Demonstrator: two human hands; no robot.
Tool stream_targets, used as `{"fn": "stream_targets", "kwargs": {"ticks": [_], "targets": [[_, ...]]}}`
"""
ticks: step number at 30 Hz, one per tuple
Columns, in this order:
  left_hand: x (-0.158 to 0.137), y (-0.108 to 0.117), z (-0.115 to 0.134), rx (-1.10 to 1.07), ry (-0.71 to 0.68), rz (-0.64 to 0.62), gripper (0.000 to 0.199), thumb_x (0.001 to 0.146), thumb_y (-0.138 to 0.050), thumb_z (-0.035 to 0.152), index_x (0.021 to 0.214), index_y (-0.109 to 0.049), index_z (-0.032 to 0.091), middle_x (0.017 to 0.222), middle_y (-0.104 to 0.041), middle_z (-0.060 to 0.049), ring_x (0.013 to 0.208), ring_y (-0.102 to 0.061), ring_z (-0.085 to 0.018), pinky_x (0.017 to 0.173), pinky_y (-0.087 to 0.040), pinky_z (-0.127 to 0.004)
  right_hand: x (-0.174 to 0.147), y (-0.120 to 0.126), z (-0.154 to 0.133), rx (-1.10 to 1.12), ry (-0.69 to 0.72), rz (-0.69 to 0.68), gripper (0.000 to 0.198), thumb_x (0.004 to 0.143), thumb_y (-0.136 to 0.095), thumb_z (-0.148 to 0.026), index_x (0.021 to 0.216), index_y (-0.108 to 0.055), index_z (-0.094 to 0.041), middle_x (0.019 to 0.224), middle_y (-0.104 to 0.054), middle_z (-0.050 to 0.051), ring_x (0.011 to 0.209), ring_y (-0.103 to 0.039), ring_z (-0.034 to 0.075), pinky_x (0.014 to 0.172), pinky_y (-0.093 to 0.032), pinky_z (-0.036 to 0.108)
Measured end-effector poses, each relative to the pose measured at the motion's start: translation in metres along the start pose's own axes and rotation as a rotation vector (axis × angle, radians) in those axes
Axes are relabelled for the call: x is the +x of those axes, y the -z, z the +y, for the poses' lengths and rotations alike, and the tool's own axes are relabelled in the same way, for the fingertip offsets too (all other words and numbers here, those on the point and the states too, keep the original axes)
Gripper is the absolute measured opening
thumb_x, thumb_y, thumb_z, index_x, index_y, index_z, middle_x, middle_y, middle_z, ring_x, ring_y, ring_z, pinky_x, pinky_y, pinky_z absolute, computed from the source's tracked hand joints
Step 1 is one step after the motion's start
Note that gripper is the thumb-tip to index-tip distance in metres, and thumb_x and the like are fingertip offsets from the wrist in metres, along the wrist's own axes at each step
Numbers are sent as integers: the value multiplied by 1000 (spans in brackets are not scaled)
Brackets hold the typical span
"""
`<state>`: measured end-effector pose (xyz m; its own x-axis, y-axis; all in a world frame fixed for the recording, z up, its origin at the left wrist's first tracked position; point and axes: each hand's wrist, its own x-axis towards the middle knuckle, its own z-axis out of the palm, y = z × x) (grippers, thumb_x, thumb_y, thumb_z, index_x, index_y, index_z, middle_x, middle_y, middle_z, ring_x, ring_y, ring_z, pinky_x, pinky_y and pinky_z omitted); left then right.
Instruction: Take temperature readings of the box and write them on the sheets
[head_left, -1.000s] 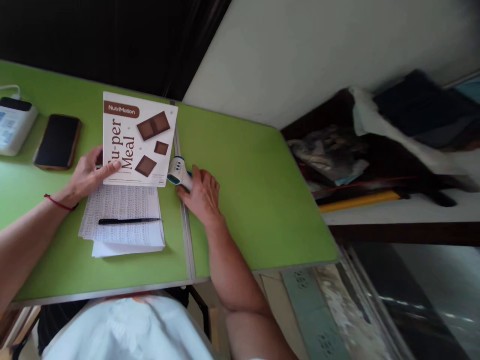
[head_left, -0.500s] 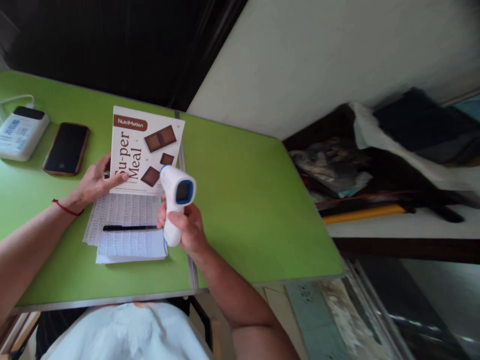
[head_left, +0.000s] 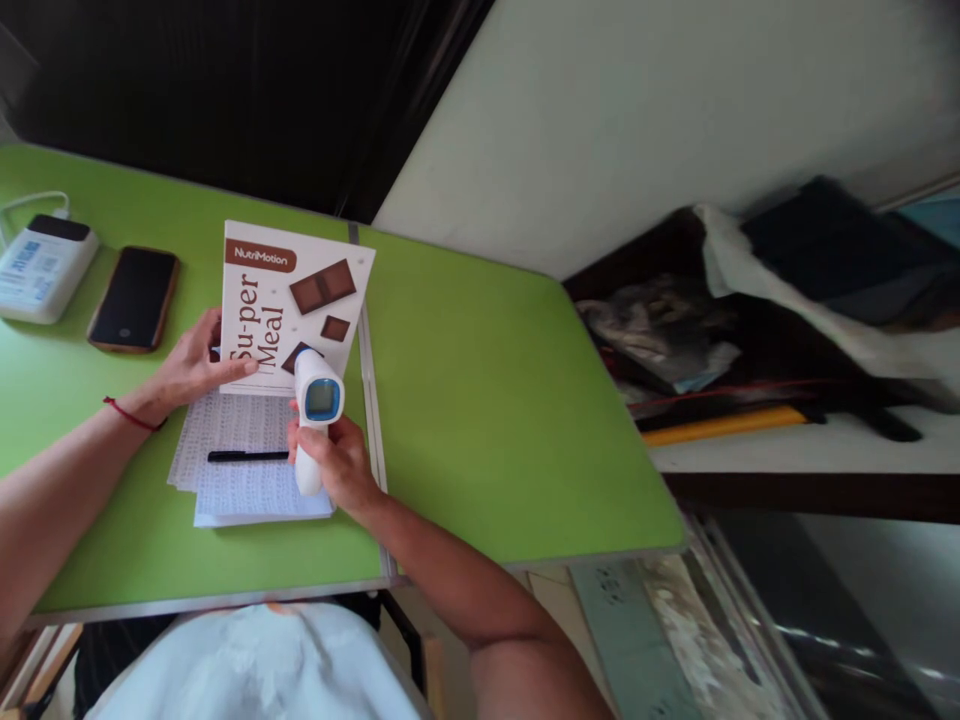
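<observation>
My left hand [head_left: 206,362] grips the lower left edge of a white box [head_left: 322,335] printed "NutriMotion Su-per Meal" with brown chocolate pieces, its thumb lying across the front. The box is tilted up so that its front faces me. In my right hand [head_left: 339,455] is a white infrared thermometer [head_left: 309,468] with a lit, blue-rimmed screen. Its head points at the box's lower part and covers some of it; I cannot tell whether they touch. Handwritten sheets [head_left: 247,500] lie below the box, with a black pen [head_left: 244,456] across them, its right end hidden behind the thermometer.
A phone [head_left: 135,300] and a white power bank [head_left: 45,268] with a cable lie at the left of the green table [head_left: 510,420]. A shelf with cloth [head_left: 660,320] and a yellow bar [head_left: 724,426] stands beyond the table's right edge.
My right hand has moved left with the thermometer, whose head now overlaps the box's lower part. Its screen has gone from dark to lit. The box has shifted slightly.
</observation>
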<state>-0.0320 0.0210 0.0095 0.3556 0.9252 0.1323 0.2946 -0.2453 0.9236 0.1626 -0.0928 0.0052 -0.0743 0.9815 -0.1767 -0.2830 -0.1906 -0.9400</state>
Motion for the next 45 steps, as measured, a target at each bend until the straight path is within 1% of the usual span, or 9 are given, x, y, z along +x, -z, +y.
{"fn": "stream_targets", "kwargs": {"ticks": [4,8,12,17,20,30,37,41,45], "targets": [[1,1,2,16,-28,-21,68,65,-77,55,116,-54,16,108,-66,-12,96,-63,-31,77,-54,-41,1,1,4,-11,17,-8,25,70,-69,-42,73,-56,-20,61,-56,-4,51,-51,10,50,-43,26],[1,1,0,38,-12,-3,72,63,-78,57,116,-54,14,109,-66,-14,95,-63,-32,75,-54,-42,1,4,9,-54,53,-14,27,72,-68,-45,77,-58,-20,66,-58,-2,57,-52,11,54,-44,27],[1,1,0,9,-2,-11,69,65,-78,53,115,-53,14,107,-67,-14,96,-64,-32,76,-54,-42,2,5,9,-79,51,-11,29,72,-68,-47,77,-57,-21,66,-57,-1,58,-51,12,55,-44,28],[2,1,-1,6,-5,-6,67,64,-79,52,115,-54,15,103,-68,-12,94,-64,-31,75,-54,-41,3,4,7,-62,74,-28,26,73,-67,-45,74,-57,-20,66,-58,-1,58,-52,12,55,-43,28],[2,1,-2,4,-1,-11,69,64,-79,52,117,-54,15,105,-67,-13,93,-64,-31,74,-54,-41,3,4,7,-52,87,-40,24,74,-67,-43,73,-58,-20,67,-59,-1,59,-52,12,57,-43,28],[1,2,-3,21,-3,-21,70,66,-78,51,120,-53,15,108,-67,-13,97,-63,-32,78,-55,-43,3,4,7,-63,80,-51,27,73,-66,-46,74,-57,-21,65,-57,-2,58,-51,12,57,-43,28],[1,3,-2,59,-7,3,66,66,-78,52,116,-55,16,103,-67,-13,95,-64,-33,77,-56,-45,2,5,5,-89,69,-41,26,74,-66,-46,74,-58,-21,67,-59,-1,60,-52,13,58,-43,29],[1,3,-2,71,-13,-1,64,67,-78,52,114,-54,16,104,-67,-13,92,-64,-31,73,-56,-42,3,4,4,-107,46,-16,28,71,-66,-48,76,-59,-21,65,-58,-1,59,-52,13,58,-43,29],[1,3,-3,69,-7,7,65,66,-77,53,114,-54,17,105,-67,-12,92,-64,-31,74,-55,-42,4,4,5,-100,52,-15,28,70,-67,-47,75,-58,-21,66,-58,-1,59,-52,13,58,-43,29]]}}
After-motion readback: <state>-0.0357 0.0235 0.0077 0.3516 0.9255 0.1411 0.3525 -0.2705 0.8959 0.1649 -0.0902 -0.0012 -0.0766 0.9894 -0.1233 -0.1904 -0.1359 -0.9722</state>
